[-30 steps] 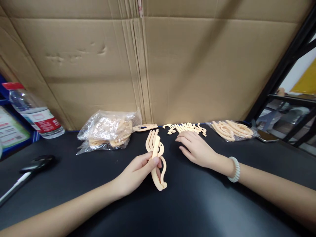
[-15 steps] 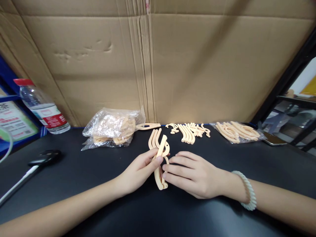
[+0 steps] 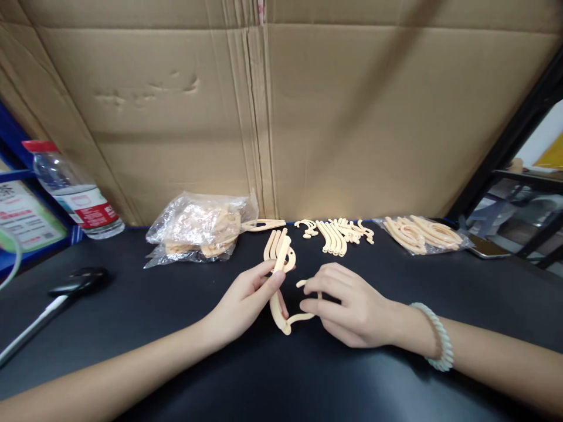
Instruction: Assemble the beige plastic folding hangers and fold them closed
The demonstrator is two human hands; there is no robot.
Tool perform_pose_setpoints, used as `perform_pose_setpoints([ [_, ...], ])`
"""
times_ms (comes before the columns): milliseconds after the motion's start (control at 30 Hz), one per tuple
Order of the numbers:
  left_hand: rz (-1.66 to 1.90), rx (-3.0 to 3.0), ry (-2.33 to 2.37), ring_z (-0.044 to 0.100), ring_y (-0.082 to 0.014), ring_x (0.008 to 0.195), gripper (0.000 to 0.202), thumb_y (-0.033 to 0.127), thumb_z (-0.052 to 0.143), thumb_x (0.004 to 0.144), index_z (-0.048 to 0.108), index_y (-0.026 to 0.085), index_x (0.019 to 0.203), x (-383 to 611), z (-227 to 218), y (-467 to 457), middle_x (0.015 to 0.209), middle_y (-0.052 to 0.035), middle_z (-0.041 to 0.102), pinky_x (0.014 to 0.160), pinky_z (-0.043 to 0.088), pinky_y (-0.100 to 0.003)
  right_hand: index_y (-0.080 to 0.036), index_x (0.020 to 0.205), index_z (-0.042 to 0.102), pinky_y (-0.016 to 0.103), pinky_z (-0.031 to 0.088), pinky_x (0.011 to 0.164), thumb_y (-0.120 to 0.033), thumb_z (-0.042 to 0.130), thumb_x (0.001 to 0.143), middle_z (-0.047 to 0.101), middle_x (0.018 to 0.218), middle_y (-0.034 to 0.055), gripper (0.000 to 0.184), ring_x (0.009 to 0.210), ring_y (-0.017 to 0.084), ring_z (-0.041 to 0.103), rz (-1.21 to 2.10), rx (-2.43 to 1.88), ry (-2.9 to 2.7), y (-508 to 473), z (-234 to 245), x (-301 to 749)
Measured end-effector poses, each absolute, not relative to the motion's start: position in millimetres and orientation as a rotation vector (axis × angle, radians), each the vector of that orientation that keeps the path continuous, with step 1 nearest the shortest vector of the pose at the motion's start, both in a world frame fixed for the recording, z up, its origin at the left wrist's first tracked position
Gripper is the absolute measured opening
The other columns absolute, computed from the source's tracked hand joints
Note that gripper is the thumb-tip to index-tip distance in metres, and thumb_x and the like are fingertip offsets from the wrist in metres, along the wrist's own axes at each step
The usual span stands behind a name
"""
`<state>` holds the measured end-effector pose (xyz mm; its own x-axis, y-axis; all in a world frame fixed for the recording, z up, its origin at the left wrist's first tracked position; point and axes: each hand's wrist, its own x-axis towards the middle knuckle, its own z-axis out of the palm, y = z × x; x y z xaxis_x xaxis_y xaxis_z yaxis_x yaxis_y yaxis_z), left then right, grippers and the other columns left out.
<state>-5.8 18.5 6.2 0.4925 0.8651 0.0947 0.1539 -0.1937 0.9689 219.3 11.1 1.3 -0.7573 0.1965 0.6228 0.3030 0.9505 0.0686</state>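
Observation:
My left hand (image 3: 248,293) grips a beige folding clothes hanger (image 3: 278,313) between thumb and fingers, its arms folded together and tilted. From the hanger's lower end a thin curved hook (image 3: 302,317) reaches out to the right. The fingers of my right hand (image 3: 349,305) are closed round this hook, and its tip shows just left of the fingertips. Part of the hook is hidden behind those fingers. Just beyond my left hand lie several curved hanger arms (image 3: 269,246) on the black table, partly covered by the held hanger.
Along the back lie a clear bag of hanger parts (image 3: 197,225), loose curved arms (image 3: 333,239), small hooks (image 3: 352,230) and another bagged set (image 3: 422,234). A bottle (image 3: 83,199) and a black mouse-like device with a white cable (image 3: 79,281) are left. Cardboard (image 3: 373,117) stands behind.
The hook has swung out to the right from the hanger's side, along with my right hand's fingers. My left hand and the hanger have shifted slightly left.

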Motion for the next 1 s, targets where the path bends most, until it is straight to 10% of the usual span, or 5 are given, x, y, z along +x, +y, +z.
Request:
perform_pose_setpoints([
  [200, 0.865, 1.706, 0.998, 0.060, -0.0146, 0.046, 0.038, 0.048, 0.047, 0.093, 0.059, 0.014, 0.104, -5.2, 6.8, 18.9, 0.052, 0.0019, 0.063, 0.049, 0.049, -0.023, -0.028, 0.134, 0.050, 0.040, 0.044, 0.101, -0.019, 0.055, 0.091, 0.037, 0.143, 0.0105, 0.044, 0.125, 0.021, 0.046, 0.881, -0.687, -2.032, 2.5, -3.2, 214.9],
  [400, 0.820, 1.825, 1.038, 0.058, -0.0132, 0.045, 0.039, 0.047, 0.047, 0.093, 0.063, 0.014, 0.108, -5.0, 9.1, 15.4, 0.052, 0.0034, 0.058, 0.048, 0.047, -0.021, -0.030, 0.138, 0.048, 0.045, 0.032, 0.111, -0.028, 0.060, 0.091, 0.040, 0.148, 0.0074, 0.049, 0.135, 0.023, 0.040, 1.459, -0.529, -1.822, 6.8, -3.5, 213.6],
  [733, 0.856, 1.942, 1.198, 0.058, -0.0131, 0.057, 0.029, 0.041, 0.043, 0.096, 0.061, 0.019, 0.099, -7.2, 7.0, 15.9, 0.065, 0.0021, 0.063, 0.055, 0.044, -0.022, -0.019, 0.087, 0.060, 0.025, 0.050, 0.073, -0.034, 0.072, 0.080, 0.062, 0.082, -0.0017, 0.020, 0.076, 0.011, 0.064, 1.513, -0.806, -1.225, 14.0, -4.1, 207.9],
  [1000, 0.993, 2.233, 1.206, 0.060, -0.0129, 0.069, 0.016, 0.025, 0.049, 0.092, 0.058, 0.021, 0.105, -6.2, 1.6, 13.7, 0.089, -0.0009, 0.066, 0.066, 0.048, -0.025, -0.015, 0.106, 0.052, 0.020, 0.044, 0.041, -0.042, 0.068, 0.082, 0.068, 0.074, 0.0025, 0.040, 0.043, 0.009, 0.058, 1.621, -0.898, -1.389, 17.0, -2.8, 209.1],
])
